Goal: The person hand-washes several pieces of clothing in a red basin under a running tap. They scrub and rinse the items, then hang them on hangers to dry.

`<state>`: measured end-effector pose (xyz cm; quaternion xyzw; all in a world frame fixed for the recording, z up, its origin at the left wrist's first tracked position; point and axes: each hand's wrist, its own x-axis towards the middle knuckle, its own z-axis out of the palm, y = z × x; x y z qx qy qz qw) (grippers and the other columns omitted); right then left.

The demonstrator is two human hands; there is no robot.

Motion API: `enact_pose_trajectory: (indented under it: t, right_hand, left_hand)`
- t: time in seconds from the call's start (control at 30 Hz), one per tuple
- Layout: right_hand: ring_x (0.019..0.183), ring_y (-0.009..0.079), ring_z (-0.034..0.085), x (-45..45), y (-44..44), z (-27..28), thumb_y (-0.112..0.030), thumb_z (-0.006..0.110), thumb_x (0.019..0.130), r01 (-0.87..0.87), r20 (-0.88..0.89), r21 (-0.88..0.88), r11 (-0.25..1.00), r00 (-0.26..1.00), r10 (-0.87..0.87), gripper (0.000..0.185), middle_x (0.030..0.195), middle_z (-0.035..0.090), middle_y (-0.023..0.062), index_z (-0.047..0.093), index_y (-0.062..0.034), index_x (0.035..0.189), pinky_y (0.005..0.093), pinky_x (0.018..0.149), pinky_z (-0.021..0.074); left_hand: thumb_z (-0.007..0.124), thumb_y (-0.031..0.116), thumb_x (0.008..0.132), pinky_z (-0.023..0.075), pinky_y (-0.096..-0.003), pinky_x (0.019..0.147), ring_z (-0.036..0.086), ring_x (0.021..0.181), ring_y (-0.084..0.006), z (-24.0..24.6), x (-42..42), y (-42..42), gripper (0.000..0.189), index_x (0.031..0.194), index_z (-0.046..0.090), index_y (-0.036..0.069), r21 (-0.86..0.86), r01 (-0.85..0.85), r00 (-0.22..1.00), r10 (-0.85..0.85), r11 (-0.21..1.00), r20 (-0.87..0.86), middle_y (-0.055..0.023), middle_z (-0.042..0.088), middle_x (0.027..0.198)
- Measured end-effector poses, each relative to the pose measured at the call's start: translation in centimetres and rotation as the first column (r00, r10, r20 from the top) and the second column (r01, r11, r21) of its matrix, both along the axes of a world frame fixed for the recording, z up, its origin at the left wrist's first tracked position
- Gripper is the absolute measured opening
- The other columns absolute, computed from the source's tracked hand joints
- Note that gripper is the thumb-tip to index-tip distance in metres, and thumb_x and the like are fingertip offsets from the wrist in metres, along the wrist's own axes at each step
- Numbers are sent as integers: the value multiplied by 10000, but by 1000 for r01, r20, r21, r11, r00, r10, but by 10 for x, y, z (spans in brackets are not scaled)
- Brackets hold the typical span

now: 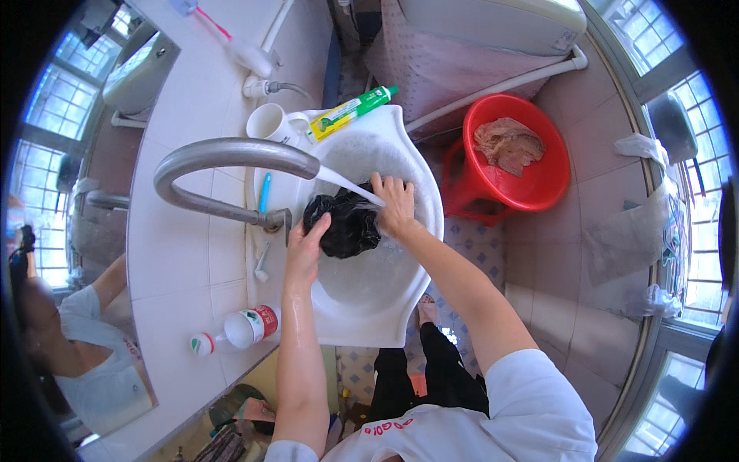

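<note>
A wet, bunched black cloth [349,228] is held in the white washbasin [358,309], under a stream of water [349,183] from the curved metal faucet [231,147]. My left hand [307,245] grips the cloth's left end, thumb on top. On the far side, my right hand [394,202] rests at the cloth's upper right edge with its fingers bent, and the water runs down beside it. Whether the right fingers pinch the fabric is hard to tell, since spray and blur cover that spot. Cloudy water or suds coat the bowl.
On the basin's rim are a white mug [268,122], a toothpaste tube [353,112] and a blue-handled toothbrush [265,193]. Plastic bottles [252,326] stand at the near left corner. A red basin [519,190] on a red stool holds a brown cloth [508,144]. A mirror [98,231] hangs left.
</note>
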<state>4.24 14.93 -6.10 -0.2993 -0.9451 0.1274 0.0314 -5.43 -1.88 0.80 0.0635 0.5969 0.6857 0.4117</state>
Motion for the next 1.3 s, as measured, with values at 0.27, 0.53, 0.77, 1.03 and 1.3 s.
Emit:
enact_pose_trajectory:
  t: [0.27,0.53,0.77,1.03,1.3]
  right_hand:
    - [1292,304,263,-15,-29,-4,-367,570,778,-617,654,238,750,673,346,576,1334,411,62,427,-170,1299,629,927,236]
    - [947,242,537,2,-27,81,-20,583,595,-492,-512,-710,503,852,110,355,953,574,99,570,-40,949,327,842,406]
    - [932,117,537,11,-3,127,-52,675,703,-828,-819,-559,34,546,-174,279,958,585,29,581,-61,965,274,872,425]
    - [879,217,615,-22,-9,54,-429,388,905,-849,-53,20,-527,526,-849,463,989,632,99,588,-37,1051,355,816,506]
    - [831,216,607,-34,18,74,-315,519,863,-657,-233,-612,-440,681,-694,354,957,621,114,581,-18,1046,354,775,496]
  left_hand:
    - [623,274,804,305,-403,988,377,1195,-340,-36,25,-3,616,1327,357,84,-419,-31,890,-165,908,-425,-209,381,1302]
    - [434,606,832,294,-564,975,390,1221,-315,-46,14,-11,694,1314,380,110,230,-138,740,-54,963,670,-122,432,1305]
    - [426,343,924,361,-369,994,461,1155,-229,-8,9,12,400,1212,469,69,355,186,981,-155,916,-115,-92,504,1221]
    - [440,383,905,423,-418,933,543,1078,-234,57,7,44,409,1184,533,99,450,-14,758,-284,893,587,-75,568,1183]
    - [686,159,751,469,-383,859,574,968,-181,70,12,31,436,1146,528,68,71,365,920,-372,928,122,-52,582,1077]
